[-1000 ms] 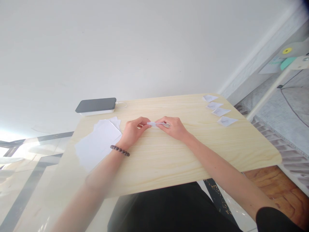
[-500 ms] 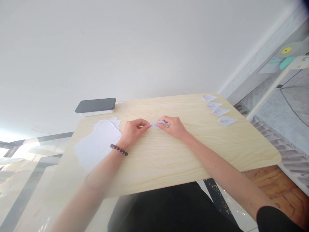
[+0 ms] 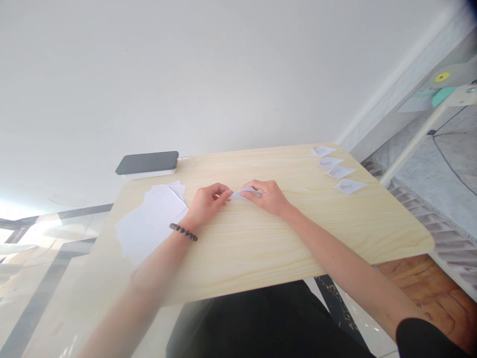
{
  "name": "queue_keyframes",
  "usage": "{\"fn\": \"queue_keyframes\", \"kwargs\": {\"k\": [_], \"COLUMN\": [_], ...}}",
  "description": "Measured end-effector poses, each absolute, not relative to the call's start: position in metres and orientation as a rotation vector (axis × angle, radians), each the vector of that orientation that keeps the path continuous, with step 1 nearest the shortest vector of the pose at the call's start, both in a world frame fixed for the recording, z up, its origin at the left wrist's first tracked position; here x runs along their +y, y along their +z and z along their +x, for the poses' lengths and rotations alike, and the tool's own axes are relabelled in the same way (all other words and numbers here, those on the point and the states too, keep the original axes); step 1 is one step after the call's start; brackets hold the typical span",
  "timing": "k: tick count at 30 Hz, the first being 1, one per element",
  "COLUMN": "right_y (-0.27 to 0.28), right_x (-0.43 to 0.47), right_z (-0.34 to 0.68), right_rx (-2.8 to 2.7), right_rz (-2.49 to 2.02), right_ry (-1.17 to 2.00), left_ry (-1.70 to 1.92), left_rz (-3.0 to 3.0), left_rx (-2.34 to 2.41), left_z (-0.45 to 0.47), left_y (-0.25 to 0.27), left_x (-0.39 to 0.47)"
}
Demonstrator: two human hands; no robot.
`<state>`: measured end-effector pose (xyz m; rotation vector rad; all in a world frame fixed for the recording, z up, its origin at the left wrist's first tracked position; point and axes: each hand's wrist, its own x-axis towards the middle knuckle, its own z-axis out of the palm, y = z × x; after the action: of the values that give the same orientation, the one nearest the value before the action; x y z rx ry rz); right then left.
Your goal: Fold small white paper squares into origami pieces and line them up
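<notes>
A small folded piece of white paper (image 3: pixel 237 195) is held between my two hands above the middle of the table. My left hand (image 3: pixel 209 200) pinches its left tip between thumb and fingers. The other end is gripped by my right hand (image 3: pixel 267 195), whose thumb lies along the near side and partly covers the paper. Left of my left hand lies a spread pile of white paper sheets (image 3: pixel 149 219), partly hidden by my forearm. Several folded paper pieces (image 3: pixel 341 172), kite-shaped, lie in a row at the table's far right.
On the back left of the light wooden table (image 3: pixel 257 248) rests a dark-topped, white-sided device (image 3: pixel 149 163) with a white cable. A white wall (image 3: pixel 223 74) rises behind the table. A pale metal post (image 3: pixel 413 139) stands beyond the right edge.
Both hands keep hold of the folded paper and have barely moved. My left fingers have shifted slightly at its left tip.
</notes>
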<state>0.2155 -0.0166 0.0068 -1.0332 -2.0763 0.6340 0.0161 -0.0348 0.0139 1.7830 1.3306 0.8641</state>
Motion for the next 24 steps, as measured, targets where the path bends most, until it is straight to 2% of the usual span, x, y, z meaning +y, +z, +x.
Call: {"fn": "queue_keyframes", "kwargs": {"k": [24], "right_y": [0.0074], "right_x": [-0.0179], "right_z": [0.2131], "right_rx": [-2.005], "right_rz": [-1.065], "right_ry": [0.594], "left_ry": [1.096], "left_rz": [2.18], "left_rx": [1.288], "left_z": [0.0161], "left_y": [0.0112], "left_x": [-0.0347]}}
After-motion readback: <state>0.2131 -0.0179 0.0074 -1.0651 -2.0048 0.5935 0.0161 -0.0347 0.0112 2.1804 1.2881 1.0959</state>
